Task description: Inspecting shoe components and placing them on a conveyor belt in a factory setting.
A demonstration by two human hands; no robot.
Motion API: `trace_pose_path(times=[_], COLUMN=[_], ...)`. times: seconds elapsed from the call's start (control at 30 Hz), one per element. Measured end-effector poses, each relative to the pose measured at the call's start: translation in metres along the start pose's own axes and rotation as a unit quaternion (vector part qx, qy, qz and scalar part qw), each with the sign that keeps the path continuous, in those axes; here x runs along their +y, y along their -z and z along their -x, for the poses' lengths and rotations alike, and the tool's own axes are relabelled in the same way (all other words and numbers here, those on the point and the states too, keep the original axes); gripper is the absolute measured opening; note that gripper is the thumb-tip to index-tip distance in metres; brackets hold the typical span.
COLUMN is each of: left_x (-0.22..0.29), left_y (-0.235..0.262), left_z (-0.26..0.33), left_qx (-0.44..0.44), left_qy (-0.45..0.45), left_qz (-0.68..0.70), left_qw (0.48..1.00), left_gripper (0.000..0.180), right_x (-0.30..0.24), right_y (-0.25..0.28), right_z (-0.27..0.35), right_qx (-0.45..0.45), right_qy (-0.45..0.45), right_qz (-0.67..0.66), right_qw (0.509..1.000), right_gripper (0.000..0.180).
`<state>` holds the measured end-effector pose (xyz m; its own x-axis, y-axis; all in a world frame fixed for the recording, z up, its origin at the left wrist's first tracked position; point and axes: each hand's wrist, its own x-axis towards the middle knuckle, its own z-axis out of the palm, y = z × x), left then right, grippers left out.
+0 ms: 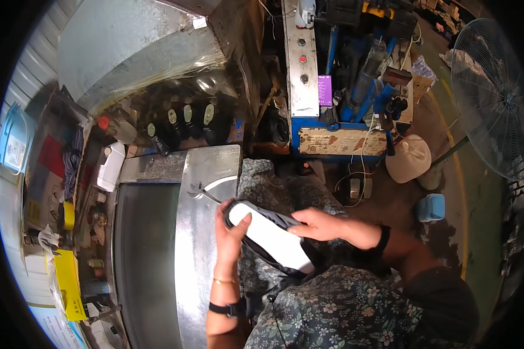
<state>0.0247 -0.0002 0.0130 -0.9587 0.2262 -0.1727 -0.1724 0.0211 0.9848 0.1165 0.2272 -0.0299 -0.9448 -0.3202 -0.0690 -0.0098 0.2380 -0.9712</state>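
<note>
A shoe sole [271, 235], white on its upper face with a black ribbed edge, lies across my lap at the middle of the view. My left hand [230, 232] grips its rounded far end, thumb on the white face. My right hand [320, 224] presses on the sole's right edge near its middle. Both wrists wear dark bands. The near end of the sole is partly hidden by my patterned sleeve.
A shiny metal conveyor housing [204, 232] with a dark belt [145, 256] runs along my left. Black soles [186, 116] sit under a metal hood [134, 46] beyond. A blue machine [337, 87], white jug [407, 158], blue tub [431, 207] and standing fan [492, 96] stand on the right.
</note>
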Motion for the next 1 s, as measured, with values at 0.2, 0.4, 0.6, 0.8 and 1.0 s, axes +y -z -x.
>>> trace_pose_path(times=[0.2,0.4,0.6,0.8,1.0], left_x=[-0.013,-0.014,-0.016,-0.019,-0.021], left_y=[-0.009,-0.007,-0.001,-0.016,0.000], left_z=[0.014,0.014,0.019,0.007,0.019], left_qx=[-0.046,-0.084,-0.015,-0.020,-0.057], left_qy=[-0.026,-0.050,-0.076,-0.093,-0.039], left_qz=[0.011,-0.055,-0.097,-0.122,-0.037], left_qw=[0.999,0.994,0.992,0.988,0.997], left_gripper=[0.062,0.063,0.060,0.060,0.066], right_x=[-0.009,-0.010,-0.035,-0.008,-0.018], right_y=[-0.016,0.023,-0.006,-0.031,0.011], right_z=[0.026,0.032,0.024,0.043,0.046], right_qx=[0.042,-0.136,0.003,0.105,-0.118], right_qy=[-0.030,-0.105,-0.264,-0.191,-0.095], right_qz=[-0.075,0.004,-0.242,-0.152,-0.066], right_qw=[0.996,0.985,0.934,0.964,0.986], right_gripper=[0.049,0.061,0.058,0.050,0.053])
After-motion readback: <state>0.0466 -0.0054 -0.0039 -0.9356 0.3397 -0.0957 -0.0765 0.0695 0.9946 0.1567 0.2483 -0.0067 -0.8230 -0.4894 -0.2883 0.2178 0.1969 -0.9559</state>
